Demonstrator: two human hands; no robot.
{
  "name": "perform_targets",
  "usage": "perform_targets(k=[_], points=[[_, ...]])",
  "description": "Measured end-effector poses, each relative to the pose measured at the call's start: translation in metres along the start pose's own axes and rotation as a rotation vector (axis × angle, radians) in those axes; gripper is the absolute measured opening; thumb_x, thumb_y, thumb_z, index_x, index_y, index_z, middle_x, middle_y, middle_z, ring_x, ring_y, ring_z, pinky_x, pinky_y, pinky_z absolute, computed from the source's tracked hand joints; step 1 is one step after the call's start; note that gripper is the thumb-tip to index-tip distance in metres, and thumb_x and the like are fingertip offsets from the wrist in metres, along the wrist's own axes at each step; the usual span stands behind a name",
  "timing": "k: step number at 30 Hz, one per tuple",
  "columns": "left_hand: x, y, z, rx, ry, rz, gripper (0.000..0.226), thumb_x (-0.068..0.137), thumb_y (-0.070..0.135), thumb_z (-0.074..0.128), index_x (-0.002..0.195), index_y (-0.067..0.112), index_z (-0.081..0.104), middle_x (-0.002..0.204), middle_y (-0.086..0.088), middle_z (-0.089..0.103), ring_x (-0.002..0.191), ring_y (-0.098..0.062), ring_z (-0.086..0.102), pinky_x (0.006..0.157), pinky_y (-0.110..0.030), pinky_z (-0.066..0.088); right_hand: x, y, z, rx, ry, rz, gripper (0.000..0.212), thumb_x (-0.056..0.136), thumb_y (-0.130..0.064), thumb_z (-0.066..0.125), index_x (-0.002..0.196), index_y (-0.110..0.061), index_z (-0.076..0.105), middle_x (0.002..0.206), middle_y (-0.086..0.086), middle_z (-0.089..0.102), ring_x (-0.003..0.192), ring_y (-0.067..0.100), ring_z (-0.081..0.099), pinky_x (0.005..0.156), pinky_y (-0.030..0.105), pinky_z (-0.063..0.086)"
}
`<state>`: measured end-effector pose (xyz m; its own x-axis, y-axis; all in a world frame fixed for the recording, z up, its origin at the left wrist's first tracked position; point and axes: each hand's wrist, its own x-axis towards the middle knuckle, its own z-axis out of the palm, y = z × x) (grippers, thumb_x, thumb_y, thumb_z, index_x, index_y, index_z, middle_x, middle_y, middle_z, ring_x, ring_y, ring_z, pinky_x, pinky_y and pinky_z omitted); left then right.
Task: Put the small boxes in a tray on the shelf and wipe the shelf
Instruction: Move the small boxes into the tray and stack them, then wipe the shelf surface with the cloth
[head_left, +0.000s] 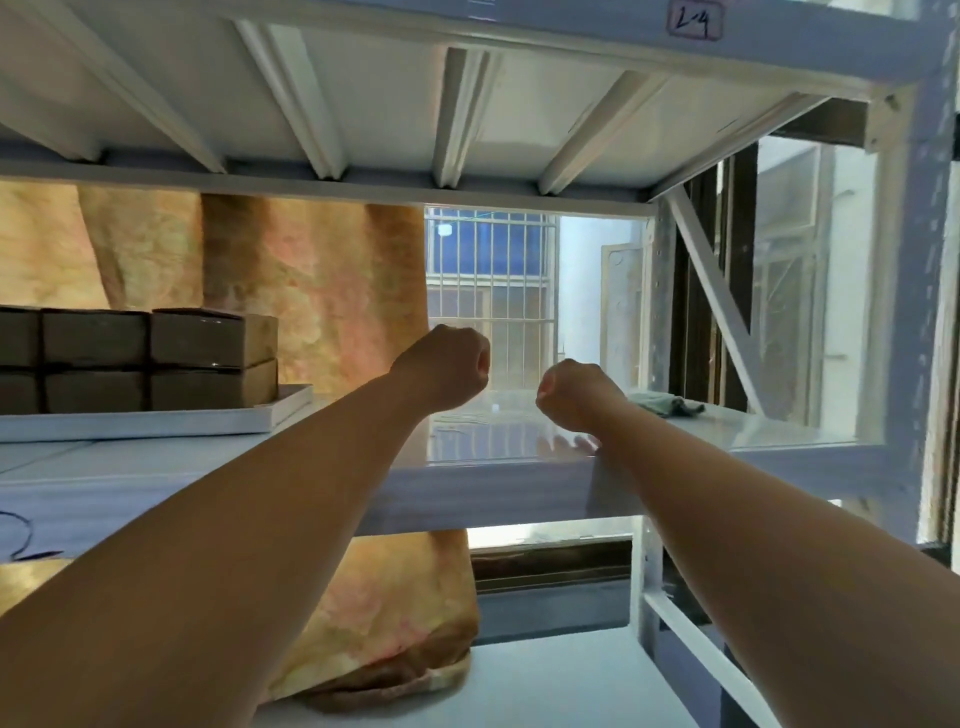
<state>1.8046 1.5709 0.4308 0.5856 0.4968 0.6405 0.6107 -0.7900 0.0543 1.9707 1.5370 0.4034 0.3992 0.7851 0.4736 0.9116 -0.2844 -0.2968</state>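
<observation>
Both fists, left hand (447, 366) and right hand (574, 392), clenched empty above glossy shelf (509, 457); boxes (156, 358) in tray (156, 421) left of them, cloth (665, 404) just right.

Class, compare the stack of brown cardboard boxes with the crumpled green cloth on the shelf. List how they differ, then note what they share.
The brown cardboard boxes stand at the left of the white metal shelf; the crumpled green cloth lies at its right. The boxes are rigid, square-edged and stacked two high; the cloth is soft and lies low in a heap. The boxes sit in a shallow white tray; the cloth rests on the bare shelf. Both are on the same level, untouched by either hand.
</observation>
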Motion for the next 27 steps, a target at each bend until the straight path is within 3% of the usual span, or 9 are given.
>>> perform_targets(k=[4, 8, 11, 17, 21, 27], points=[[0.009, 0.014, 0.012, 0.036, -0.001, 0.041, 0.021, 0.089, 0.012, 0.05, 0.096, 0.009, 0.069, 0.097, -0.008, 0.069, 0.088, -0.022, 0.063, 0.083, -0.037, 0.056, 0.001, 0.023, -0.006, -0.077, 0.027, 0.056, 0.033, 0.081, -0.016, 0.042, 0.109, -0.01, 0.061, 0.112, 0.013, 0.065, 0.104, 0.032, 0.056, 0.093, 0.041, 0.047], [0.013, 0.015, 0.019, 0.028, 0.013, 0.068, 0.02, 0.09, 0.013, 0.05, 0.095, 0.008, 0.068, 0.099, -0.008, 0.068, 0.089, -0.021, 0.063, 0.076, -0.028, 0.051, 0.0, 0.046, -0.013, -0.167, 0.056, 0.147, 0.039, 0.089, -0.018, 0.045, 0.127, -0.012, 0.051, 0.128, 0.01, 0.057, 0.121, 0.032, 0.048, 0.1, 0.046, 0.042], [0.014, 0.009, 0.025, 0.011, 0.052, 0.082, 0.019, 0.091, 0.014, 0.05, 0.095, 0.009, 0.067, 0.1, -0.006, 0.067, 0.091, -0.02, 0.062, 0.073, -0.023, 0.042, 0.001, 0.054, -0.014, -0.174, 0.02, 0.232, 0.035, 0.088, -0.019, 0.049, 0.123, -0.012, 0.051, 0.123, 0.01, 0.059, 0.119, 0.03, 0.05, 0.099, 0.047, 0.043], [0.016, 0.004, 0.033, -0.072, 0.019, 0.094, 0.01, 0.086, 0.009, 0.055, 0.094, 0.01, 0.062, 0.1, -0.006, 0.066, 0.09, -0.017, 0.06, 0.074, -0.021, 0.042, 0.003, 0.045, -0.014, -0.149, -0.084, 0.345, 0.03, 0.084, -0.023, 0.052, 0.113, -0.014, 0.054, 0.111, 0.008, 0.061, 0.107, 0.029, 0.058, 0.097, 0.046, 0.044], [0.015, 0.003, 0.035, -0.081, 0.001, 0.126, 0.01, 0.086, 0.009, 0.055, 0.092, 0.01, 0.062, 0.099, -0.004, 0.064, 0.09, -0.015, 0.058, 0.076, -0.02, 0.041, 0.005, 0.038, -0.017, -0.227, -0.111, 0.374, 0.024, 0.082, -0.016, 0.058, 0.106, -0.013, 0.054, 0.103, 0.007, 0.061, 0.098, 0.026, 0.061, 0.093, 0.043, 0.048], [0.013, 0.004, 0.034, -0.093, -0.015, 0.144, 0.014, 0.087, 0.008, 0.055, 0.098, 0.008, 0.063, 0.105, -0.006, 0.063, 0.093, -0.016, 0.057, 0.076, -0.02, 0.04, 0.005, 0.037, -0.016, -0.399, -0.017, 0.318, 0.034, 0.09, -0.013, 0.053, 0.124, -0.008, 0.053, 0.116, 0.009, 0.06, 0.106, 0.026, 0.059, 0.085, 0.032, 0.049]])
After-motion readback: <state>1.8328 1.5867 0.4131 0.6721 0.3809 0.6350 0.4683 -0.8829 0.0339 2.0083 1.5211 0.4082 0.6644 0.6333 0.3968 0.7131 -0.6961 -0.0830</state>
